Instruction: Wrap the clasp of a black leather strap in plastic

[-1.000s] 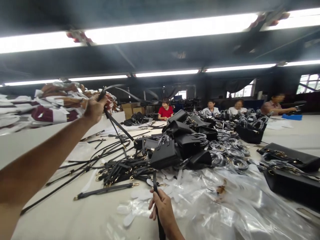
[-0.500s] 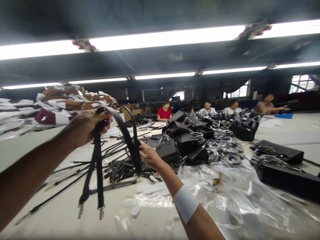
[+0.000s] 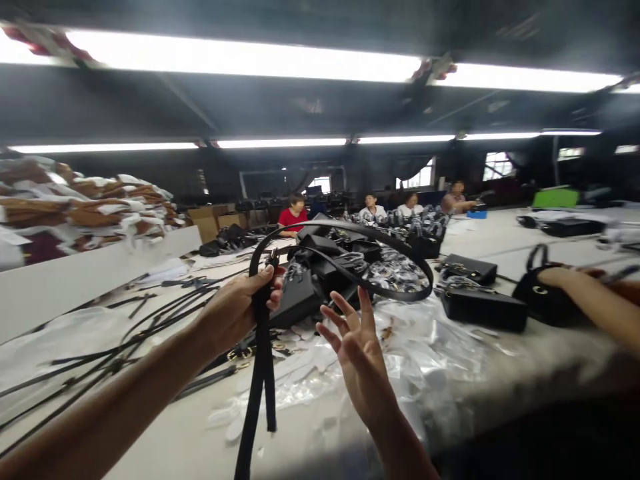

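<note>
My left hand is closed around a black bag strap. The strap's two ends hang down from my fist, and the rest loops up and to the right in a wide arc over the pile of black handbags. My right hand is raised just right of the strap with its fingers spread, palm up, holding nothing, under the far end of the loop. More loose black straps lie on the white table to my left.
Clear plastic bags lie beyond my right hand. Flat black bags rest at the right, where another person's arm touches a round black bag. Wrapped brown goods are stacked at left. Several people sit at the far end.
My view has swung right. My left hand has come down and toward the middle with the strap. My right hand has let go of the loop and opened.
</note>
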{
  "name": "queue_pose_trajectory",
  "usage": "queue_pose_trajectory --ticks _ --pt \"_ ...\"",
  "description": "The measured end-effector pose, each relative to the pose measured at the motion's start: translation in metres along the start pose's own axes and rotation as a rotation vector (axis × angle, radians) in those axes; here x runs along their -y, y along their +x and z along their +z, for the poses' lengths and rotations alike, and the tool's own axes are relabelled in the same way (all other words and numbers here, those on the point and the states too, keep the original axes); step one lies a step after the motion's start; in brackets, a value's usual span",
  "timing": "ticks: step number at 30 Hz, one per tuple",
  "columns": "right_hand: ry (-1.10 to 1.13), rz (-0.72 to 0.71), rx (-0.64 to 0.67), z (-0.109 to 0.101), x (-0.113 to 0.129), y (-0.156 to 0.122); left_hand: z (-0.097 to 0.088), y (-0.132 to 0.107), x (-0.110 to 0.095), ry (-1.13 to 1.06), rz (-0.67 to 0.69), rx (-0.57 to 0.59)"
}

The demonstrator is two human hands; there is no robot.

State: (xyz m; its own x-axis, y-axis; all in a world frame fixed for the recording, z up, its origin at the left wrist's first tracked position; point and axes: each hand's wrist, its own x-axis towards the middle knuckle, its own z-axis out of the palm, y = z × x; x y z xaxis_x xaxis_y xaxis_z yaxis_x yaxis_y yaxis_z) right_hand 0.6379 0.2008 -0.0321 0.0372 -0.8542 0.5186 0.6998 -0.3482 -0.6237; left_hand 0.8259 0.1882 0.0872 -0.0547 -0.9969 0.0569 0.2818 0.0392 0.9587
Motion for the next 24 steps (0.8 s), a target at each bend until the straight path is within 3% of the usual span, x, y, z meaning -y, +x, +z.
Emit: queue_pose_trajectory --ticks 3,7,10,14,16,19,24 --pt "-0.032 -0.115 -0.171 -0.028 0.04 -0.002 0.051 0.001 0.045 -0.107 -0.182 0.153" --pt "-0.127 -0.155 -0.331 -0.072 0.085 -0.034 0.133 -0.028 0.113 -0.196 -0.43 0.439" --pt "-0.23 -0.066 -0.501 -0.104 0.114 -0.084 0.187 -0.061 0.171 -0.238 -0.624 0.692" --pt "-0.442 -0.112 -0.792 -0.135 0.156 -0.168 0.23 -0.093 0.25 -0.286 -0.833 0.927" --pt "-0.529 -0.18 -0.899 -0.146 0.179 -0.207 0.243 -0.1 0.289 -0.297 -0.908 0.932" --pt "-0.602 -0.252 -1.069 -0.158 0.214 -0.259 0.26 -0.1 0.341 -0.264 -0.966 0.843" --pt "-0.621 -0.316 -1.355 -0.174 0.246 -0.33 0.272 -0.093 0.394 -0.181 -1.003 0.724"
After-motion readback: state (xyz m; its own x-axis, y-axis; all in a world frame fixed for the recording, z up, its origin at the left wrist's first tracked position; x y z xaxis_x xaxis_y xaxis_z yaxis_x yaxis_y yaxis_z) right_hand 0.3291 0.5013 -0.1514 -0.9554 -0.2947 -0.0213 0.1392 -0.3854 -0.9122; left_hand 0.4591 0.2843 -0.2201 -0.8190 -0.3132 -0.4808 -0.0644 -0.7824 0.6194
